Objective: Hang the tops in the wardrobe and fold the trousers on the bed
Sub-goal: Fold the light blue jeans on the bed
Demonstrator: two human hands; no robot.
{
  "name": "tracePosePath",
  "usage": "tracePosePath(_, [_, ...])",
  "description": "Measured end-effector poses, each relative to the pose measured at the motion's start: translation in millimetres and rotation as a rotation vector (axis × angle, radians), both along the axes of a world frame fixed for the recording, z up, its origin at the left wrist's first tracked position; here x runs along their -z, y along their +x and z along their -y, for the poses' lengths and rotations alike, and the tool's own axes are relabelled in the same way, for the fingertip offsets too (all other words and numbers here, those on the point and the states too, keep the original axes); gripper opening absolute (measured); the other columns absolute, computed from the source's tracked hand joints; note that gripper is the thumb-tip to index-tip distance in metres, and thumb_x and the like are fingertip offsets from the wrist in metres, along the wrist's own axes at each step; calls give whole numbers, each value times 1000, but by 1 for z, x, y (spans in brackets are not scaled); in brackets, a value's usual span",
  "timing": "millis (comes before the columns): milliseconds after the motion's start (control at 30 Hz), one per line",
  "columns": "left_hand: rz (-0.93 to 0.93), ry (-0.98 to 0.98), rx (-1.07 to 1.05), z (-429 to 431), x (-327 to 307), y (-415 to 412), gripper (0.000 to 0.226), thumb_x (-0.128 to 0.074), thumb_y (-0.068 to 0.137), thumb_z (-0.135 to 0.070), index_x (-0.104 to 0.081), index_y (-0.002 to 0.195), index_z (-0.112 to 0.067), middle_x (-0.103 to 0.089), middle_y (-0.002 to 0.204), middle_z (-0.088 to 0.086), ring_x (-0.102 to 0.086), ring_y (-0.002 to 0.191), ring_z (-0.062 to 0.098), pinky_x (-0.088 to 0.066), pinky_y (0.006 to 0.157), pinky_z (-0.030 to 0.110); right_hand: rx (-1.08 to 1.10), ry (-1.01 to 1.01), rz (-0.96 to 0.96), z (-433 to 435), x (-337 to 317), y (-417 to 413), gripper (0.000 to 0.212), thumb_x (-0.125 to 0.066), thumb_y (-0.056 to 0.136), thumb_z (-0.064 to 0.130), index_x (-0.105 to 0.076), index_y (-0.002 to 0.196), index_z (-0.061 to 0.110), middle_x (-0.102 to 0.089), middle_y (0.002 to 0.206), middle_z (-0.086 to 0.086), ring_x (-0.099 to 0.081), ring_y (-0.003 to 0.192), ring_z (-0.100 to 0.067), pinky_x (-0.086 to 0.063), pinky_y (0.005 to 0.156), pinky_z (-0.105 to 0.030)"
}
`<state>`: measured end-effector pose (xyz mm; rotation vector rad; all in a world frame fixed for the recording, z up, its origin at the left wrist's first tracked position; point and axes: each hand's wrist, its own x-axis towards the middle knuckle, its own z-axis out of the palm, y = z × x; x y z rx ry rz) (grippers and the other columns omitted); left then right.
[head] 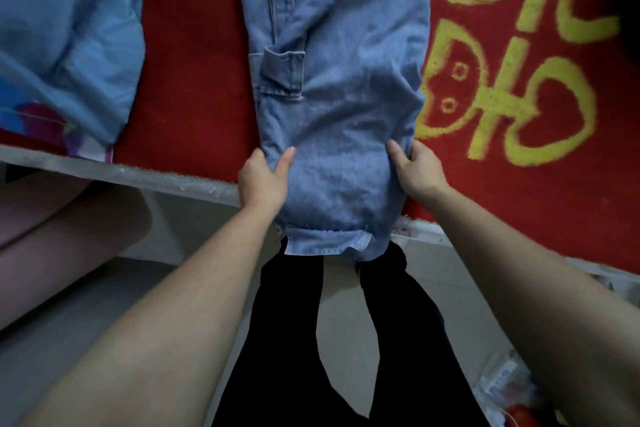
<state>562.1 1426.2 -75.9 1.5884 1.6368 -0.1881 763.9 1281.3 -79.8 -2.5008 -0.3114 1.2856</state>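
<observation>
Light blue denim trousers (339, 87) lie lengthwise on the bed, folded leg on leg, and run from the top edge down to the bed's near edge. Their hem end hangs a little over that edge. My left hand (263, 180) grips the left side of the denim near the hem, thumb on top. My right hand (415, 166) grips the right side at the same height, thumb on the cloth and fingers tucked under. The waist end is cut off by the top of the view.
The bed carries a red cover with yellow characters (519, 87). A light blue quilt or pillow (69, 38) lies at the left. The grey bed edge (138, 172) runs across in front of me. Packets (509, 388) lie on the floor at the lower right.
</observation>
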Motion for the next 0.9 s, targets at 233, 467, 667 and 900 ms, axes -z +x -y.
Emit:
tracePosePath(233, [78, 10, -132, -63, -18, 43, 70, -62, 81, -67, -54, 121, -11, -62, 124, 8, -57, 116, 28, -42, 92, 30, 245, 205, 205, -72, -28, 32, 69, -52, 94, 55, -36, 148, 15, -46, 146, -8, -43, 134, -23, -32, 110, -32])
tracePosePath(467, [110, 45, -179, -93, 14, 55, 45, -66, 87, -52, -62, 111, -14, -68, 108, 2, -63, 102, 22, -50, 90, 33, 78, 63, 190, -96, 8, 78, 36, -56, 98, 37, -58, 124, 14, -64, 125, -14, -56, 120, -33, -40, 95, -34])
tracePosePath(667, [81, -38, -204, -86, 2, 57, 40, -65, 87, -51, -60, 108, -17, -68, 103, 1, -64, 97, 22, -53, 89, 39, 9, -16, 23, -95, 5, 93, 33, -57, 97, 33, -56, 123, 12, -62, 127, -19, -55, 122, -37, -41, 97, -35])
tracePosePath(900, [-206, -174, -79, -53, -31, 53, 37, -62, 92, -45, -58, 109, -12, -65, 110, 12, -61, 106, 35, -47, 91, 38, -170, -199, -121, -67, -17, 88, 37, -57, 96, 30, -50, 125, 8, -59, 128, -22, -52, 122, -41, -44, 94, -38])
